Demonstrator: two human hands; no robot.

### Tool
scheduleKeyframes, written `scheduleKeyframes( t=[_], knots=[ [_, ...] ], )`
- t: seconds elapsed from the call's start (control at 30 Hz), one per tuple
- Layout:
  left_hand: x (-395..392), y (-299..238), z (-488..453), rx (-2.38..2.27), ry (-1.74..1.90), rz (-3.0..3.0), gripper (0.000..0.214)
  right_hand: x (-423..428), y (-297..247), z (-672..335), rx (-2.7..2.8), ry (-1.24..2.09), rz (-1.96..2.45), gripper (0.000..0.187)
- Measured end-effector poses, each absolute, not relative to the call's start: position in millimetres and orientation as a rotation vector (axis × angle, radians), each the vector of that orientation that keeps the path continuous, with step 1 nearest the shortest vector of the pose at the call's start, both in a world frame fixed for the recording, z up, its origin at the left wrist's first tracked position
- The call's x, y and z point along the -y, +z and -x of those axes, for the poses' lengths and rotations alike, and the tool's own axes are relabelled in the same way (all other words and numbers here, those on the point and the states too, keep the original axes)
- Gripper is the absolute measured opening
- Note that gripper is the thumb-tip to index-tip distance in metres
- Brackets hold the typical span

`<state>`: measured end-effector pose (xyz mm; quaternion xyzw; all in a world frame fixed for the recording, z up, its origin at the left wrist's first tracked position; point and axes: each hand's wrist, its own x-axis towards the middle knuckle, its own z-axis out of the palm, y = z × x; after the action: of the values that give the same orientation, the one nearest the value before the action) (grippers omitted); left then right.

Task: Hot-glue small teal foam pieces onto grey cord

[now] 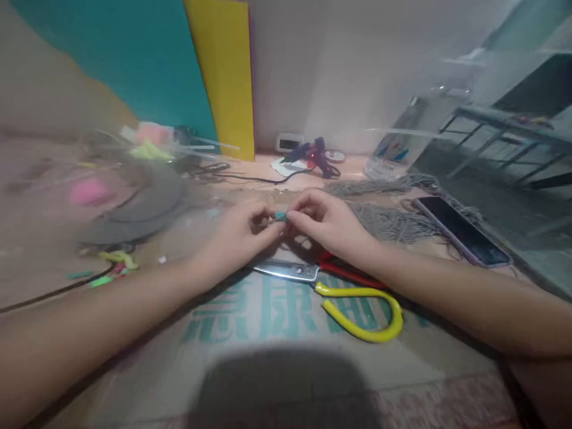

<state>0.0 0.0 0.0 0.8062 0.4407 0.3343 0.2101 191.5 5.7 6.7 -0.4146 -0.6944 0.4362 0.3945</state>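
Observation:
A small teal piece (280, 216) is pinched between the fingertips of both hands, above the middle of the work surface; its exact kind is too small to make out. My left hand (252, 226) grips its left end with thumb and forefinger. From the other side, my right hand (319, 220) holds it with thumb and curled fingers. Just below the hands lie scissors (292, 271) with one yellow and one red handle, the red one partly covered by my right forearm. The blade tips are hidden under my left hand.
A phone (462, 229) lies at right beside grey yarn (391, 223). Behind are a dark glue gun (315, 155) with a red light, its cord, and a clear bottle (393, 143). Coloured boards (226, 77) lean on the wall. Grey discs (138, 205) and colourful scraps (118, 262) lie left.

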Motion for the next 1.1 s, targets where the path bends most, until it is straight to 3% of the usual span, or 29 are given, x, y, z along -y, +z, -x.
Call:
scheduleKeyframes(
  t=[0.47, 1.1],
  knots=[
    [2.5, 2.3, -4.0, -1.224, 0.950, -2.245, 0.017, -3.4, 8.9, -188.0, 1.703, 1.224, 1.024, 0.013],
    [6.0, 8.2, 1.1, -1.289, 0.966, -2.145, 0.026, -8.8, 8.2, -196.7, 1.821, 0.971, 1.093, 0.009]
  ],
)
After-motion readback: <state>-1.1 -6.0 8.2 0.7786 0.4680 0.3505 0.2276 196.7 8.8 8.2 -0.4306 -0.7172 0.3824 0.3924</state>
